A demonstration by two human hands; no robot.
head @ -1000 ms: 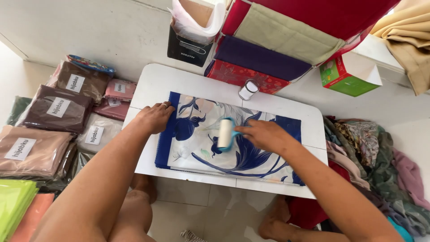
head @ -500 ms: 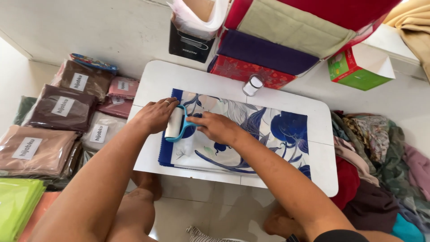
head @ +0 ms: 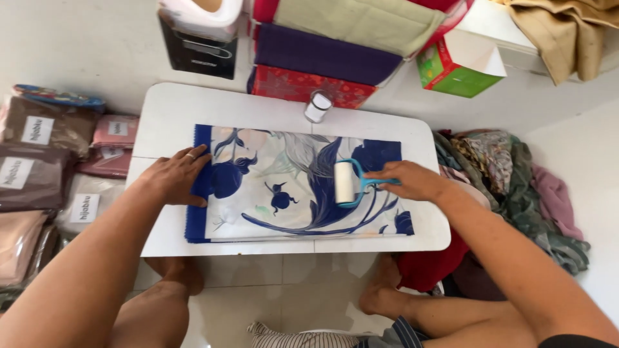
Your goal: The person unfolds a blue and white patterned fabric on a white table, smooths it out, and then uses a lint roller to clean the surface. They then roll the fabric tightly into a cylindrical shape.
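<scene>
A white table (head: pixel 161 109) carries a blue-and-white printed cloth (head: pixel 290 187), spread flat. The left hand (head: pixel 174 177) lies open, palm down, on the cloth's left edge. The right hand (head: pixel 409 180) grips the blue handle of a lint roller (head: pixel 345 183), its white roll resting on the cloth's right half.

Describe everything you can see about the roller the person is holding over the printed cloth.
The lint roller has a white cylindrical head, seemingly of sticky paper, on a curved light-blue plastic frame and handle. It lies flat on the blue-and-white printed cloth, right of centre, its head running roughly front to back across the table. The right hand grips the handle from the right, covering most of it. The head rests against the cloth; nothing else touches it.
</scene>
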